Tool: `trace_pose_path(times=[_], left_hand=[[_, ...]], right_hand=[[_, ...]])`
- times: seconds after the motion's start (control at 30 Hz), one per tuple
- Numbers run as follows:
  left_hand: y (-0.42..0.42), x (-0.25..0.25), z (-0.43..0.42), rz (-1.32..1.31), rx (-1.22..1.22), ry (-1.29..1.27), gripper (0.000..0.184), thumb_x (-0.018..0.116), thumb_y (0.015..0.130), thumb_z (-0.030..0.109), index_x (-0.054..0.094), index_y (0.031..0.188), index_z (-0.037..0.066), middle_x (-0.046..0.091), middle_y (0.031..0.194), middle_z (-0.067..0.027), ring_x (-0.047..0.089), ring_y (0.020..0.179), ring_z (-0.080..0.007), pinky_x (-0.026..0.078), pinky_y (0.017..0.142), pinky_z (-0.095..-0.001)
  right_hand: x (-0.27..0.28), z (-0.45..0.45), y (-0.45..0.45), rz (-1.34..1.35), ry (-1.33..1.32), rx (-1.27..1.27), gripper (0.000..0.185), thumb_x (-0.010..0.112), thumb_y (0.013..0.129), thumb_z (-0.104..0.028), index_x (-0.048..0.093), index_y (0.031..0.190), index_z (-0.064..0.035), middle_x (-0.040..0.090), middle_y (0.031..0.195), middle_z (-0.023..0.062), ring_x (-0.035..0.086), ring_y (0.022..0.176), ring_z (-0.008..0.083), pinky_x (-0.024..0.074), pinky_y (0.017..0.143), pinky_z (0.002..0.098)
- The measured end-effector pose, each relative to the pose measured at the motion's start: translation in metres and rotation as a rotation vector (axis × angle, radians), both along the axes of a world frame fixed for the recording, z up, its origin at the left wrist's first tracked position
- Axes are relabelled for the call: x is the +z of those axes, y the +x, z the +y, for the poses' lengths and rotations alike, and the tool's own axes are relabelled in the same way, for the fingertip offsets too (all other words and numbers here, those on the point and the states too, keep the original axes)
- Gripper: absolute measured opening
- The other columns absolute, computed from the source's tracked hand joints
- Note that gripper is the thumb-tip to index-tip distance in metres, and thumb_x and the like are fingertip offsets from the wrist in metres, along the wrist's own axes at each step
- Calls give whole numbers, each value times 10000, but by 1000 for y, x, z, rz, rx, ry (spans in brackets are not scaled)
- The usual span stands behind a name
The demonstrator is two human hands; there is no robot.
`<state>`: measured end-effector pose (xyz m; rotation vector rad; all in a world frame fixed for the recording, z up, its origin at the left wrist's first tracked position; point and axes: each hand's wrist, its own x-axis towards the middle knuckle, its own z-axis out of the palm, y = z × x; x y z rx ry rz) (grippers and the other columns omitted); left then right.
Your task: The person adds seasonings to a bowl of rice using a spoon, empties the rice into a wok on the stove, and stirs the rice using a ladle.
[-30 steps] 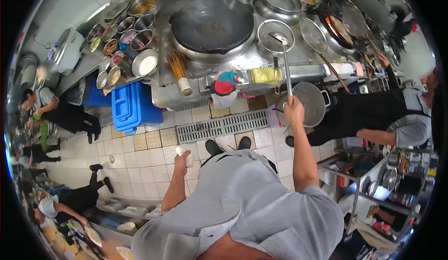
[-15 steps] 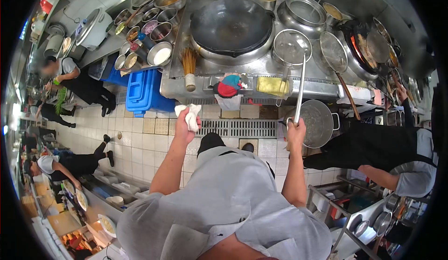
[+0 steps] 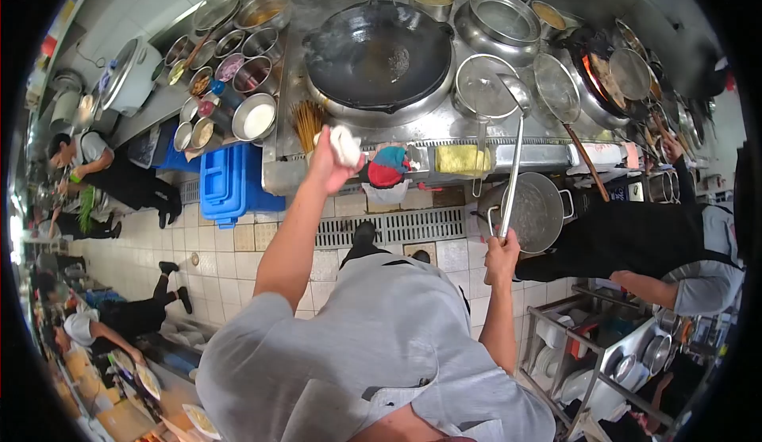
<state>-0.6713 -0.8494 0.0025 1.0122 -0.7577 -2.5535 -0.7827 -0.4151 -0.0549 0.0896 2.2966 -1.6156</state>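
1 left hand (image 3: 327,169) clutches cloth (image 3: 345,147), 1 right hand (image 3: 502,259) grips a ladle (image 3: 515,174), near steel stove (image 3: 413,128) above tiled floor (image 3: 225,264).

The left hand (image 3: 332,164) was raised ahead, gripping; the right hand (image 3: 502,258) was closed, its elbow bent.

white cloth (image 3: 345,147) | bunched, held | steel ladle (image 3: 514,163) | long-handled, slanted, near strainer (image 3: 482,85)

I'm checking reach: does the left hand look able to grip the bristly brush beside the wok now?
Probably not without letting go first: the left hand looks close to the brush, but it holds a white cloth.
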Motion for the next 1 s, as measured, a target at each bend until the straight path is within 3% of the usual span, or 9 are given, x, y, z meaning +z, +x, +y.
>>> trace_pose_path(times=[0.13,0.3,0.33,0.43,0.5,0.57,0.77,0.9,1.0], left_hand=[[-75,-39,-69,-45,-180,49,688,271,1025,697,543,1299,127,610,1142,-162,612,961,-355,546,853,-575],[-124,-61,-84,-157,-193,128,634,403,986,716,598,1248,173,619,1129,-95,590,990,-322,517,930,-597],[-128,-51,-80,-173,-134,192,494,526,986,627,635,1167,180,630,1092,-70,592,964,-301,531,902,-589],[-142,-67,-80,-153,-76,146,333,633,972,491,648,1081,177,645,978,-52,607,855,-283,569,786,-544],[-164,-110,-86,-104,63,236,141,647,966,258,628,1015,127,673,838,-48,668,675,-244,562,577,-416],[-158,-104,-80,-82,142,186,204,626,945,134,623,1116,25,701,965,-111,719,804,-277,589,694,-443],[-122,-63,-77,-88,261,141,240,631,937,117,610,1140,-8,694,950,-119,716,787,-273,594,694,-438],[-101,-52,-95,-84,223,136,219,639,941,134,618,1120,11,697,932,-104,712,777,-255,578,658,-424],[-78,-23,-105,-87,126,167,153,606,970,212,623,1081,109,699,924,-51,679,766,-222,530,618,-403]], right_hand=[[5,-37,26,-6,-21,-59,238,631,858,-35,627,1092,3,519,773,-6,445,665,83,397,612,272],[31,-88,63,19,18,-108,266,613,858,-26,619,1122,11,499,698,-15,423,571,74,366,525,270],[38,-98,72,33,21,-124,267,611,858,-26,618,1122,11,486,680,-19,419,558,72,359,514,272],[36,-114,90,45,10,-157,274,606,862,-25,613,1135,3,468,657,-23,425,528,66,355,485,274],[38,-123,103,30,-18,-181,278,603,869,-27,610,1147,-4,467,650,-24,431,507,64,356,461,272],[50,-137,111,7,-67,-209,281,601,878,-29,606,1158,-10,468,643,-26,433,482,61,352,431,268],[43,-139,113,26,-62,-212,283,599,892,-30,599,1175,-12,468,632,-35,431,458,60,346,405,262],[48,-136,105,57,-103,-197,282,595,895,-25,600,1176,-10,462,634,-37,427,459,59,342,411,263],[36,-123,87,111,-95,-170,278,590,883,-11,604,1161,-4,450,658,-41,401,490,52,320,448,263]])
